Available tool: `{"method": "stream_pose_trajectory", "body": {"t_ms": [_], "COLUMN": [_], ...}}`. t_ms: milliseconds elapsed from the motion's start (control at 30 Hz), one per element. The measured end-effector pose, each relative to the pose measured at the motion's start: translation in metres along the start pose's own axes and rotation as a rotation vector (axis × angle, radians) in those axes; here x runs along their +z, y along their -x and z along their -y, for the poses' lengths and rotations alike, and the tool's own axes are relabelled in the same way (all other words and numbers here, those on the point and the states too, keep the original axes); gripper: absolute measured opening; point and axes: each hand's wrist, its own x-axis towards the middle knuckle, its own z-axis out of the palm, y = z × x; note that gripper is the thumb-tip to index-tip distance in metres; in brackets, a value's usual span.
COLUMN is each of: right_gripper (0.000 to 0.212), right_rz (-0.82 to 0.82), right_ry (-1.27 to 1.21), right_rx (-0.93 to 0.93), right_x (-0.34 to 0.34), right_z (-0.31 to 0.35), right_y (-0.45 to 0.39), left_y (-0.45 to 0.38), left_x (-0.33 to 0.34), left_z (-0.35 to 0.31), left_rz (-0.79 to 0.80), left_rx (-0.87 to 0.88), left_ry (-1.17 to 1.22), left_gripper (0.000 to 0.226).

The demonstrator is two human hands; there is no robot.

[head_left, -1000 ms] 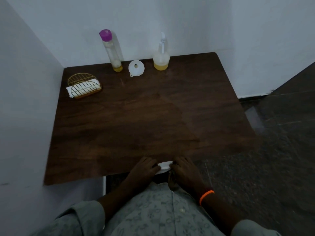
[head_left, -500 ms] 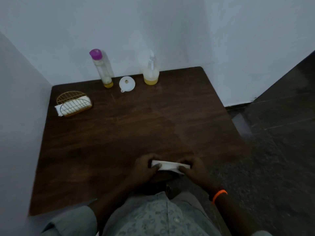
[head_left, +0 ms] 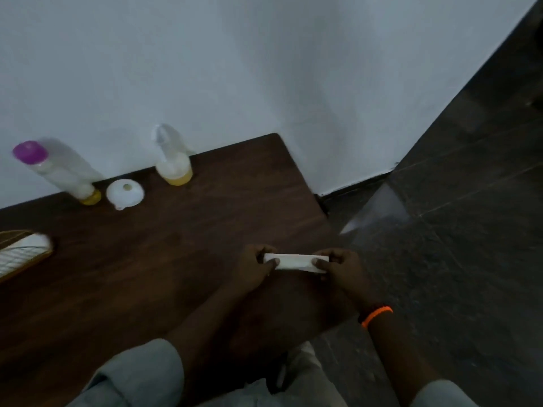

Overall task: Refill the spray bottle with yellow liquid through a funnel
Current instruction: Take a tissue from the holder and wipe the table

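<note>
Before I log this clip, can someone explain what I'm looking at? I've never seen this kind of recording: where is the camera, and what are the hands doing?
There is no robot here. The one view comes from a wide-angle camera worn on a person's head, looking down at their two bare hands. The left hand and right hand together hold a small folded white paper over the near edge of the dark wooden table. At the far side stand a tall clear bottle with a purple cap, a white plastic funnel lying mouth-down, and a clear spray bottle with some yellow liquid. A gold wire holder with white napkins sits at the left.
</note>
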Motion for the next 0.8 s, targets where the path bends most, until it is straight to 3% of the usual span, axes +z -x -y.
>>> {"method": "stream_pose_trajectory", "body": {"t_ms": [267, 367, 533, 800], "right_gripper": [0.009, 0.009, 0.017, 0.042], "right_rz": [-0.101, -0.102, -0.084, 0.189], "right_ry": [0.055, 0.088, 0.096, 0.257], "right_rx": [0.025, 0.052, 0.089, 0.173], "right_x": [-0.104, -0.119, -0.117, -0.065], "right_z": [0.006, 0.008, 0.004, -0.028], "right_y": [-0.15, -0.207, -0.292, -0.398], "left_y": [-0.136, -0.192, -0.282, -0.372], "left_x": [0.088, 0.099, 0.125, 0.149], "left_z": [-0.105, -0.131, -0.145, -0.145], "left_rz": [0.093, 0.134, 0.152, 0.297], "left_rx": [0.02, 0.118, 0.095, -0.053], "left_ry": [-0.198, -0.427, -0.561, -0.719], "left_gripper": [0.026, 0.025, 0.033, 0.039]}}
